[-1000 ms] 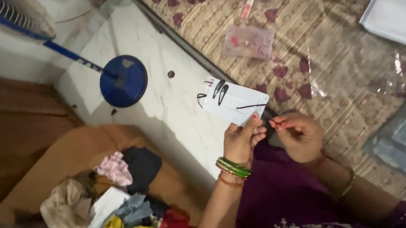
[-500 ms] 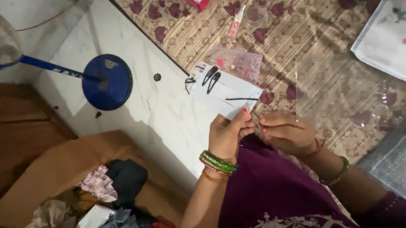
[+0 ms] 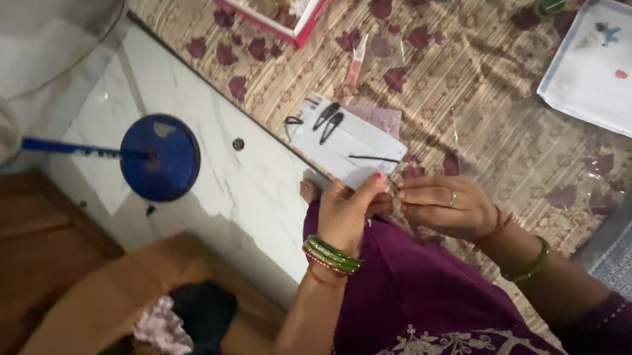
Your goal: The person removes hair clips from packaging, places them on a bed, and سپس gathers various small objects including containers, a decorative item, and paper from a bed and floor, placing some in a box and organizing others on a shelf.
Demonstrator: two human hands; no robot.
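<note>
Both hands, left hand (image 3: 346, 213) and right hand (image 3: 442, 205), pinched something too small to identify over purple fabric (image 3: 420, 299); slackened fingers risked dropping it.

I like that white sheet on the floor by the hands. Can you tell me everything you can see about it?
The white sheet looks like thin paper or card, roughly rectangular, lying flat and slanted where the marble floor meets the patterned mat. Two dark hair clips and a thin dark pin rest on it. Its near corner sits just beyond the left hand and right hand; whether they touch it is unclear.
</note>
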